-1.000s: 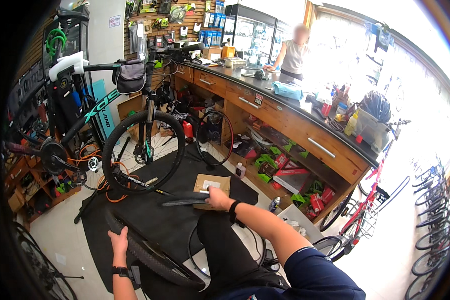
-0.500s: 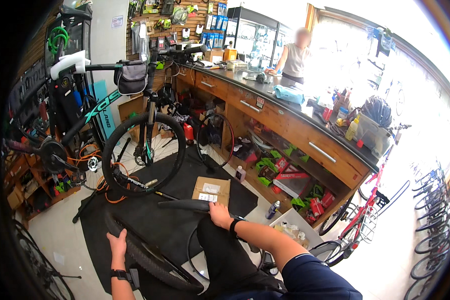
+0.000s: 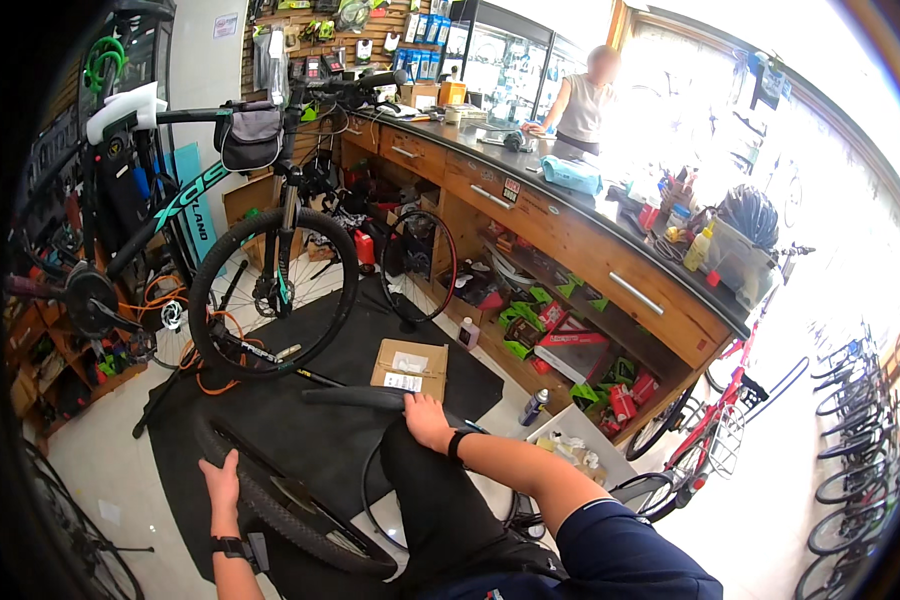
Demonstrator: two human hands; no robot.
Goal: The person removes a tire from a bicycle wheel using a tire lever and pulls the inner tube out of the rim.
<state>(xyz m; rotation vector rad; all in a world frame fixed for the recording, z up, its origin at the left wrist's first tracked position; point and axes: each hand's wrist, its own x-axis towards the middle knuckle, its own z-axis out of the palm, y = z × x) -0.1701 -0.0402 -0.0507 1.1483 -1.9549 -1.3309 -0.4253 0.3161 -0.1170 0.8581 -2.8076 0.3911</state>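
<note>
A bicycle wheel with a knobbly black tyre (image 3: 280,522) leans over the dark floor mat, in front of my left leg. My left hand (image 3: 220,480) is at the outer left side of that tyre, thumb and fingers apart, with the thumb close to the tread. Over my raised knee, my right hand (image 3: 427,420) is closed round a black inner tube (image 3: 350,398). One flattened stretch of the tube sticks out to the left of the hand. The part inside the grip is hidden by my fingers.
A cardboard box (image 3: 411,367) lies on the mat (image 3: 270,400). Ahead stands a bicycle (image 3: 275,280) with a grey bag. A long wooden counter (image 3: 570,245) runs along the right, a person (image 3: 582,105) behind it. A spray can (image 3: 534,407) and an open box (image 3: 577,450) are by my right arm.
The whole view has shifted slightly. My left hand's fingers have spread and come away from the tyre's side. My right hand keeps its hold on the inner tube.
</note>
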